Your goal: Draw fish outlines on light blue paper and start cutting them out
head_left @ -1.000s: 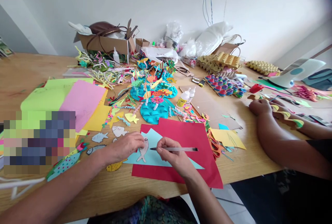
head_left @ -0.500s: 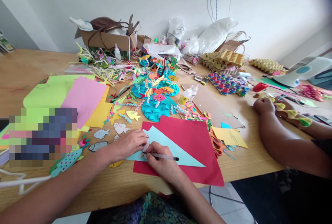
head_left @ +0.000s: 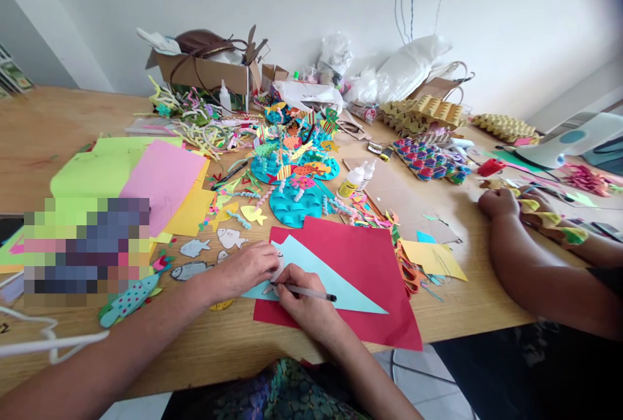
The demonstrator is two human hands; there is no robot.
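Note:
My right hand (head_left: 302, 293) is closed around a pen (head_left: 311, 292), its tip at the lower end of a small pale fish cutout (head_left: 278, 264). That cutout lies on a light blue paper triangle (head_left: 331, 277), on top of red paper (head_left: 360, 245). The fingers of my left hand (head_left: 250, 269) press together on the cutout's left edge. Beside my left hand lie other fish cutouts: a white one (head_left: 231, 237), a pale blue one (head_left: 195, 248) and a grey one with dark outlines (head_left: 189, 270).
A teal dotted fish (head_left: 127, 300) lies left of my forearm. Behind the red paper stand glue bottles (head_left: 350, 182) and a blue base with paper fish (head_left: 294, 204). At the right, another person's arm (head_left: 520, 258) rests near painted egg-carton strips (head_left: 545, 217).
The whole view has shifted slightly, so things appear a little further right. My hands keep nearly the same pose on the cutout and pen.

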